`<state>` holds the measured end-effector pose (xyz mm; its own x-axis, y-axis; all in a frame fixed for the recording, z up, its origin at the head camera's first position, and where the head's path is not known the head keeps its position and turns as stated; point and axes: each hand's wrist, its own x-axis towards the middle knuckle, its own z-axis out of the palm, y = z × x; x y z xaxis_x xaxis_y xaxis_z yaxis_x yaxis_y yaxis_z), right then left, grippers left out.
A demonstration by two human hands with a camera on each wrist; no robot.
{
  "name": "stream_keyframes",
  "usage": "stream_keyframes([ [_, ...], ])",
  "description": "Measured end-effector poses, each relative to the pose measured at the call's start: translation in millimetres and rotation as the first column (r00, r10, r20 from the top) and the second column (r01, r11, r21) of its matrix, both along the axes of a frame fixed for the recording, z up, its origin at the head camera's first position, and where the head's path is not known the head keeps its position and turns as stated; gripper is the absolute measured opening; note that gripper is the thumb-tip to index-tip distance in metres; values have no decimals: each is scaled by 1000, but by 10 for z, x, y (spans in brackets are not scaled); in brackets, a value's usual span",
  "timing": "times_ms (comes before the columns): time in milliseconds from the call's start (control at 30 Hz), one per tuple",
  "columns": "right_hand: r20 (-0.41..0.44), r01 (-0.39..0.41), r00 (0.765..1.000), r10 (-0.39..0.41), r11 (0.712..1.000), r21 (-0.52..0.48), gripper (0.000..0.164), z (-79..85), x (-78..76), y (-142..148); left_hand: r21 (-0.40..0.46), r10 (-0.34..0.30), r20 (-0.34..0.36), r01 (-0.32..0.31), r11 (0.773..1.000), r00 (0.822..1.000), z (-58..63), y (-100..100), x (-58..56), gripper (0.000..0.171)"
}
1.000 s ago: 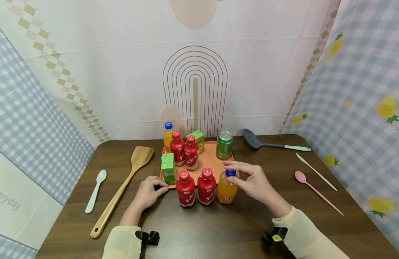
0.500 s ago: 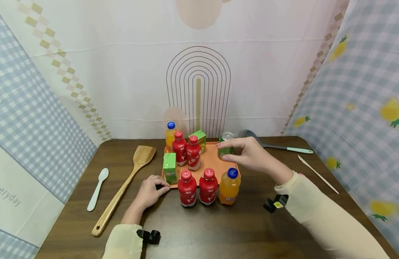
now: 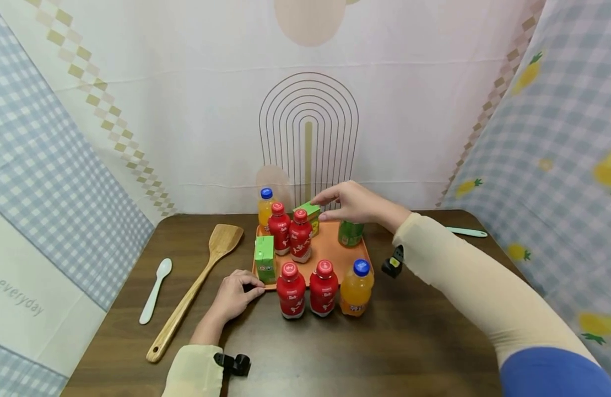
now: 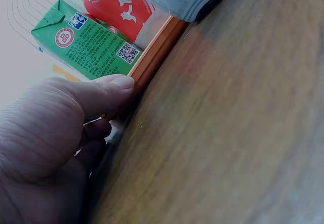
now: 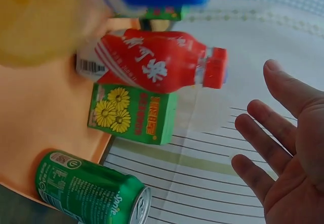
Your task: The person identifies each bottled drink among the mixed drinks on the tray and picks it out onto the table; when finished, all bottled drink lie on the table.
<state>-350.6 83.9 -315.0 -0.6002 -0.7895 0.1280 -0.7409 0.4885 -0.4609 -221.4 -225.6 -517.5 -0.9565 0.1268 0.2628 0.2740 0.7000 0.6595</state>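
A: Why is the near left corner of the shallow orange tray [image 3: 335, 259] gripped?

B: It is pinched between the thumb and fingers of the left hand [image 3: 234, 295], presumably so that sliding on the dark brown wooden table [image 3: 305, 358] is prevented.

A: Is anything held by the right hand [image 3: 352, 203]?

B: Nothing. Its fingers are spread, with a wide gap left before the thumb. It is poised above the tray's far part, near the green cardboard carton printed with yellow flowers [image 5: 134, 115]; in the right wrist view the two are seen apart.

A: Where is that carton set?

B: At the tray's far edge, behind a red plastic bottle with a red cap [image 3: 300, 240]. To its right, beyond a gap, a green metal can [image 5: 86, 186] is placed; room for fingers seems to be left by that spacing.

A: Which way is the carton pointed?

B: It is stood upright, long axis vertical, top upward. The flowered face appears to be turned toward the near right.
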Motion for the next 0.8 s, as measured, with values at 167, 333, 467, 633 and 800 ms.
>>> stream_keyframes([
  [167, 54, -51, 997, 46, 996, 76, 36, -43, -131, -176, 5, 6, 11, -6, 1000, 1000, 15, 9, 1, 12],
  [333, 144, -102, 986, 84, 987, 121, 40, -111, -188, -291, 3, 12, 24, -12, 1000, 1000, 13, 13, 4, 12],
  [467, 156, -88, 986, 62, 982, 166, 39, -151, -222, -327, -4, 11, 12, -11, 1000, 1000, 8, 13, -1, 12],
  [633, 147, -110, 986, 77, 967, 229, 41, -204, -264, -378, 4, 13, 11, -13, 1000, 1000, 19, 6, 4, 13],
  [800, 128, -117, 988, 84, 954, 274, 43, -220, -288, -434, 1, 13, 18, -13, 1000, 1000, 9, -5, 6, 14],
])
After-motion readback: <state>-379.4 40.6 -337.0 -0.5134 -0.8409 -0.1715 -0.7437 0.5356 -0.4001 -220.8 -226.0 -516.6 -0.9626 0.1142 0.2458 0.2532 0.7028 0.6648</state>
